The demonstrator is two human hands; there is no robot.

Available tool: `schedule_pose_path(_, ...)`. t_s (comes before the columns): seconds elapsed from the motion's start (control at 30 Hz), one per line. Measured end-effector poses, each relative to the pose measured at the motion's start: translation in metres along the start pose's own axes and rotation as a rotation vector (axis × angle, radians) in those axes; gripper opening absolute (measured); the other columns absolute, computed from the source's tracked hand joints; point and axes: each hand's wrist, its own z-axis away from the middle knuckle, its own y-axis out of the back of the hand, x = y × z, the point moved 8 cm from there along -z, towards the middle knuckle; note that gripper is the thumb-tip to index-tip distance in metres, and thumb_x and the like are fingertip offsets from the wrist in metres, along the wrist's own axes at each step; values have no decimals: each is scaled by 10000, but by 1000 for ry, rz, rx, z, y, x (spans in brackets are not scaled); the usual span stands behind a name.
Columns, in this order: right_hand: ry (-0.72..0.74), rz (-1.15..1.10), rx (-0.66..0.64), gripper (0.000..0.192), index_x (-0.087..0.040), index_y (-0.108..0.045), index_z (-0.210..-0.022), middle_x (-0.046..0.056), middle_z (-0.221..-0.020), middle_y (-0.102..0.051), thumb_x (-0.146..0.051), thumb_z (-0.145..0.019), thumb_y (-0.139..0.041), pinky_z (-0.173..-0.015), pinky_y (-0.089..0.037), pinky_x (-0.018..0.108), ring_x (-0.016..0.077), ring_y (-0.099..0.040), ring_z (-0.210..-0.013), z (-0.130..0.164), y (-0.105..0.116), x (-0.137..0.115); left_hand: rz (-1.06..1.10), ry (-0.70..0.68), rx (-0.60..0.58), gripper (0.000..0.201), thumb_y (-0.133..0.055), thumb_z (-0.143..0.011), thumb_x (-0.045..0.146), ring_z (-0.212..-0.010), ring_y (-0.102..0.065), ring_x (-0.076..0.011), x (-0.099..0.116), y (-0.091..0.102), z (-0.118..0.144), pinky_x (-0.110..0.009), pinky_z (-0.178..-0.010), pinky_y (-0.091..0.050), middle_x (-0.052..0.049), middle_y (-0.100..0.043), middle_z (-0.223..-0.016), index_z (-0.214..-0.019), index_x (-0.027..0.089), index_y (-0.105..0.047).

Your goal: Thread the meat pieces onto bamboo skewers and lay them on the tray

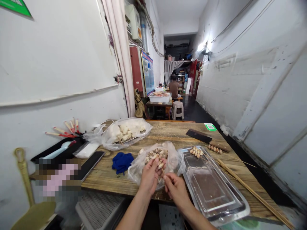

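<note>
Over bag (155, 159) — hands (163, 180) pinched together

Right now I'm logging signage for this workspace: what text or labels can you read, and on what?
None is legible.
Green-and-white sticker on the wooden table: a code pattern, too small to read.
Blue wall poster: print blurred.
Green sign corner at top left: no readable characters.
</note>
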Motion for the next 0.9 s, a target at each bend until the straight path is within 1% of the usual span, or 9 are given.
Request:
schedule_pose_path(0.1,5,33,3,335,-112,-594,-803,-56,-430,-401,-393,-824,-413,-383,-243,179,64,-316,-368,3,1,1,29,16,47,146,-608,-709,170,-746,-630,-159,1,5,-1,-270,-698,-512,-107,-657,-837,-838,106,-579)
schedule_pose_path(0.2,32,75,25,334,-101,-613,-845,-53,-428,-398,-377,-818,-426,-401,-264,183,71,-333,-386,4,2,-2,92,54,48,174,-584,-734,229,-753,-632,-173,-2,3,1,-292,-690,-521,-112,-656,-839,-859,108,-576)
schedule_pose_path(0.4,48,70,10,376,-108,-596,-977,-60,-417,-391,-388,-831,-391,-365,-270,177,75,-332,-358,7,-6,-8,86,-21,138,147,-582,-736,212,-676,-634,-142,-2,1,3,-234,-634,-524,-93,-659,-767,-824,95,-589)
schedule_pose_path(0.47,69,87,45,377,-125,-613,-967,-50,-417,-417,-398,-829,-393,-359,-292,177,86,-368,-365,7,-6,-11,75,-50,171,144,-582,-736,213,-656,-632,-137,-1,0,4,-220,-609,-523,-88,-655,-743,-809,90,-588)
schedule_pose_path(0.57,109,114,108,374,-153,-641,-950,-17,-437,-506,-411,-822,-402,-393,-372,190,129,-488,-434,7,-5,-17,79,-76,159,211,-558,-753,288,-663,-631,-136,2,-4,4,-221,-595,-520,-87,-654,-774,-850,102,-580)
schedule_pose_path(0.63,140,124,135,364,-168,-653,-952,14,-502,-586,-410,-815,-418,-451,-434,213,165,-564,-525,9,-5,-20,69,-85,140,279,-535,-758,350,-637,-626,-130,5,-8,3,-209,-527,-505,-80,-651,-813,-927,130,-562)
schedule_pose_path(0.73,191,126,151,341,-177,-647,-994,66,-728,-680,-369,-820,-424,-591,-496,265,201,-622,-693,13,-7,-23,22,-101,152,321,-552,-733,385,-511,-580,-91,8,-9,2,-159,-390,-415,-53,-638,-769,-953,151,-536)
schedule_pose_path(0.83,232,138,151,327,-167,-625,-1041,96,-947,-666,-299,-834,-408,-763,-479,308,209,-617,-851,15,-9,-25,-16,-128,146,322,-577,-702,406,-450,-527,-66,8,-10,1,-146,-365,-359,-19,-603,-670,-873,137,-528)
schedule_pose_path(0.9,247,156,146,322,-163,-623,-1043,101,-990,-654,-270,-835,-403,-804,-463,315,210,-608,-895,16,-9,-26,-32,-134,144,327,-586,-688,417,-450,-522,-68,6,-10,0,-155,-390,-369,0,-582,-622,-843,137,-521)
